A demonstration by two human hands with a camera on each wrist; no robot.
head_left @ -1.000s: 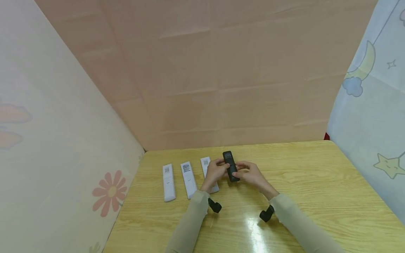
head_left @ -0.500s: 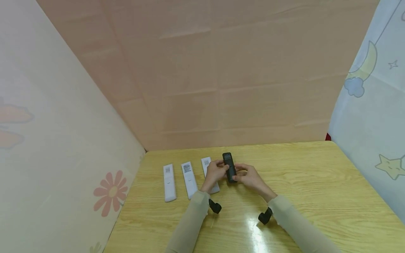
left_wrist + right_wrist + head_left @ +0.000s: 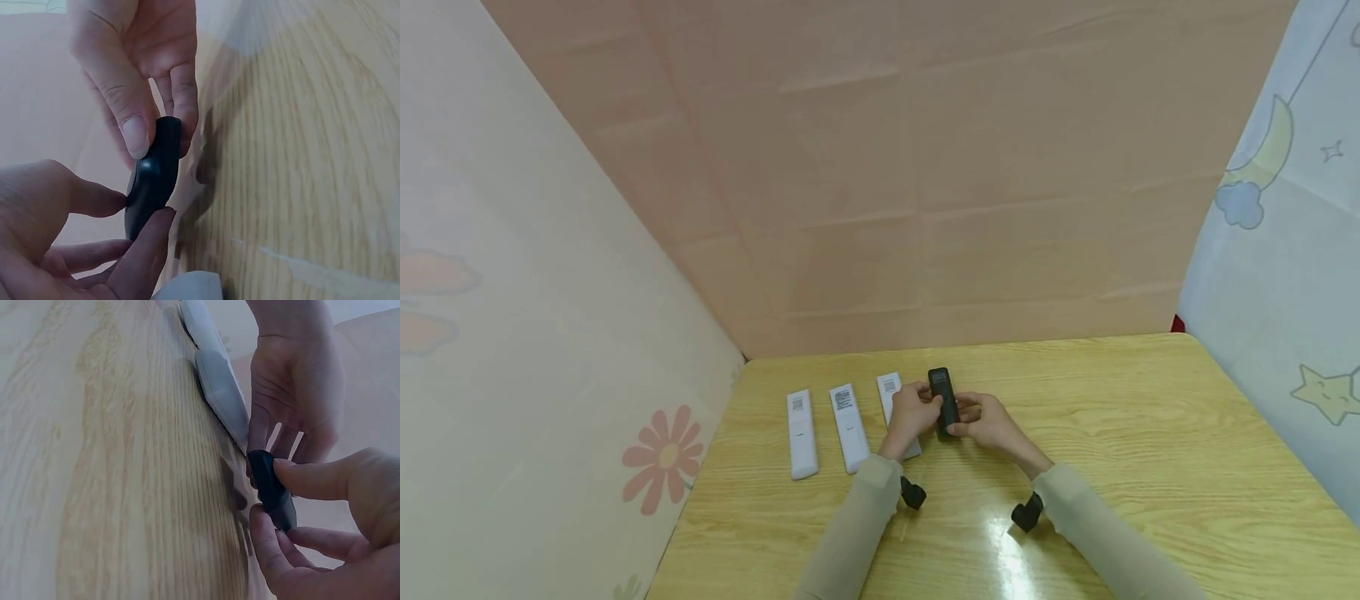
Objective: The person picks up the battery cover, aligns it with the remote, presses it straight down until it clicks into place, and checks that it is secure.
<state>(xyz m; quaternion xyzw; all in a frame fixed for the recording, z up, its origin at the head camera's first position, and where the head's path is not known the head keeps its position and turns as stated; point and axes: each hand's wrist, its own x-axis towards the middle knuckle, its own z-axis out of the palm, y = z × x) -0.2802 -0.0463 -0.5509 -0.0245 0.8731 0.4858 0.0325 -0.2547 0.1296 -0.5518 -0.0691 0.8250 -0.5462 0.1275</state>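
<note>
Both hands pinch a black remote control (image 3: 942, 387), its back with a label turned up in the head view. My left hand (image 3: 912, 417) grips its left side between thumb and fingers. At its near right edge, my right hand (image 3: 992, 423) holds it the same way. In the left wrist view the remote (image 3: 152, 178) hangs just off the table, with a shadow beside it. The right wrist view shows its dark end (image 3: 272, 490) between the right thumb and fingers. A white remote (image 3: 889, 385) lies partly hidden behind my left hand.
Two more white remotes, one at far left (image 3: 802, 442) and one in the middle (image 3: 850, 433), lie back up in a row on the wooden table (image 3: 1112, 433). A pinkish cloth wall (image 3: 1000, 250) rises behind the table's far edge.
The black remote has come slightly toward me and lower, with both hands keeping hold of it. My right hand has shifted a little left. The white remotes have stayed in place.
</note>
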